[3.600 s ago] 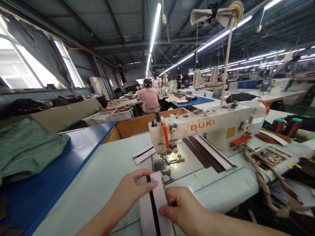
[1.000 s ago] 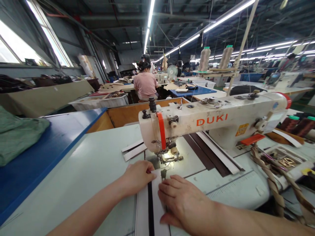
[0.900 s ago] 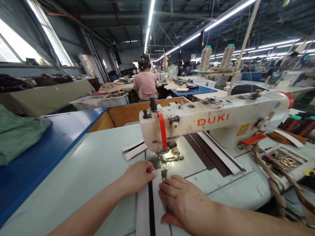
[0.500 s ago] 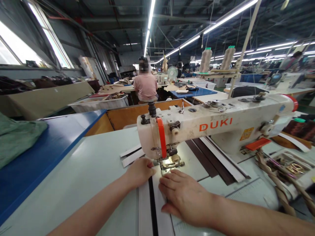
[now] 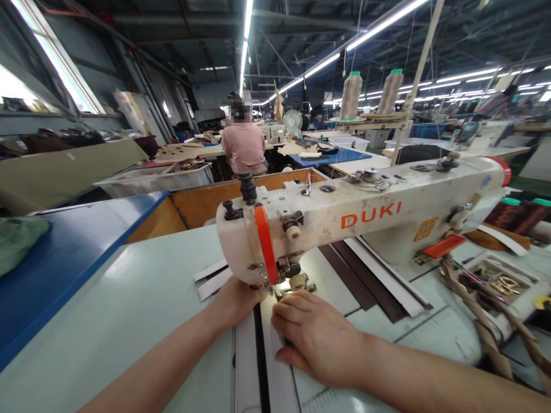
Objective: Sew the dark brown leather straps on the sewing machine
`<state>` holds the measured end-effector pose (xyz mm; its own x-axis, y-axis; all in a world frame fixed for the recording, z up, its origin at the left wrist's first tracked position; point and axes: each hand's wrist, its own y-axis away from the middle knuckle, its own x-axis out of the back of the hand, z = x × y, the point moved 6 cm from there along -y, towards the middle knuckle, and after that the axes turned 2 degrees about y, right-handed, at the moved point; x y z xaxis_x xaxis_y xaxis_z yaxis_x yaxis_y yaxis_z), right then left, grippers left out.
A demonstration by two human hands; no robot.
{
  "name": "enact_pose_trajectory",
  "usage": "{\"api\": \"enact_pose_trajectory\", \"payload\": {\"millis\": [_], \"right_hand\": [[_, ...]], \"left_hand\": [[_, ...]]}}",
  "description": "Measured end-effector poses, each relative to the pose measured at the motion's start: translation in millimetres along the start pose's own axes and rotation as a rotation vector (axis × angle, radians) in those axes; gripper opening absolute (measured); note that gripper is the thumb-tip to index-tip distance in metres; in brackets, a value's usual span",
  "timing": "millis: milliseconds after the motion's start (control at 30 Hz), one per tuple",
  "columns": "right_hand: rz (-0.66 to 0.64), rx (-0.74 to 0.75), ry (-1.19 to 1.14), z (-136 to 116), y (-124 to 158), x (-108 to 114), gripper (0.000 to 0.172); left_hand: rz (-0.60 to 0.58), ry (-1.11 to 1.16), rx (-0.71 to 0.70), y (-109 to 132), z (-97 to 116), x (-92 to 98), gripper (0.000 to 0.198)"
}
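Observation:
A white DUKI sewing machine stands on the pale table. A long white strip with a dark middle band lies under its presser foot. My left hand presses the strip's left side right at the needle, fingers curled and partly hidden under the machine head. My right hand lies on the strip's right side, fingers bent down onto it just before the foot.
More white and brown strips lie under the machine arm, and two short white ones behind the head. Thread cones stand on a rack. A tray with scissors is at right. A person in pink sits ahead. Blue table edge at left.
Both hands have slid forward with the strip, from in front of the foot up to the needle. The view has moved closer to the machine.

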<state>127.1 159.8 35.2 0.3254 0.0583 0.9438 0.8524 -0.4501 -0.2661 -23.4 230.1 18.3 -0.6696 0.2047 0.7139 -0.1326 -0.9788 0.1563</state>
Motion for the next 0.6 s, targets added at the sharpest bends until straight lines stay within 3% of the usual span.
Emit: {"api": "enact_pose_trajectory", "payload": {"millis": [300,600], "right_hand": [[-0.001,-0.032,-0.037,3.7,-4.9,-2.9,0.037],[0.053,-0.007,-0.027,4.8,-4.1,-3.1,0.031]], "left_hand": [[0.044,0.029,-0.231,-1.5,20.8,7.4,0.032],[0.104,-0.085,-0.177,-3.1,6.2,4.6,0.024]]}}
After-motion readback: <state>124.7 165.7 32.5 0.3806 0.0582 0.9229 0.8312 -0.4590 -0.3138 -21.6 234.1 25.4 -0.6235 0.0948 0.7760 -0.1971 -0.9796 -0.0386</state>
